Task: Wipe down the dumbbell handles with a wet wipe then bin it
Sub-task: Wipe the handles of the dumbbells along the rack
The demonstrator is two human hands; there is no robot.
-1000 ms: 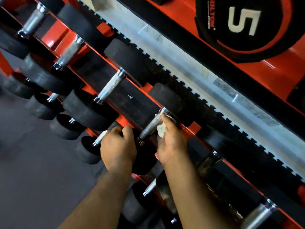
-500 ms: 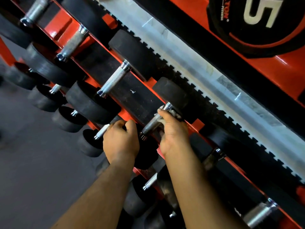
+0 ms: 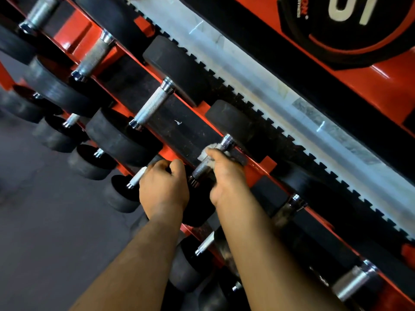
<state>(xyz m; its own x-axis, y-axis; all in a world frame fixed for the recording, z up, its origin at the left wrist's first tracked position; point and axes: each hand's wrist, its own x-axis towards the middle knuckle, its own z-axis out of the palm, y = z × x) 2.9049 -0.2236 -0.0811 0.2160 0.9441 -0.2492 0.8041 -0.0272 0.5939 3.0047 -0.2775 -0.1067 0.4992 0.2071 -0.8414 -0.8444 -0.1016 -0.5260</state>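
Head view looks down along a red dumbbell rack whose top tier carries a row of black-ended dumbbells with knurled steel handles. The right hand is curled round the handle of the dumbbell directly in front, with the white wet wipe bunched between fingers and steel near the far end of that handle, just short of its chrome collar. The left hand has its fingers curled over the near black end of the same dumbbell, apparently bracing it, so both hands are closed on that one weight. By my reading the wiping is in mid-course: this handle is being rubbed now, and nothing in the picture tells which of the others are already clean. The neighbouring handle to the left and another handle beyond it look bright, but shine alone is no proof of cleaning; the handle to the right looks dull and smeared, so it likely remains. Smaller dumbbells on the lower tier also wait. As for containers, no bin or wipe packet is in view, so the binning step is plainly not yet done.
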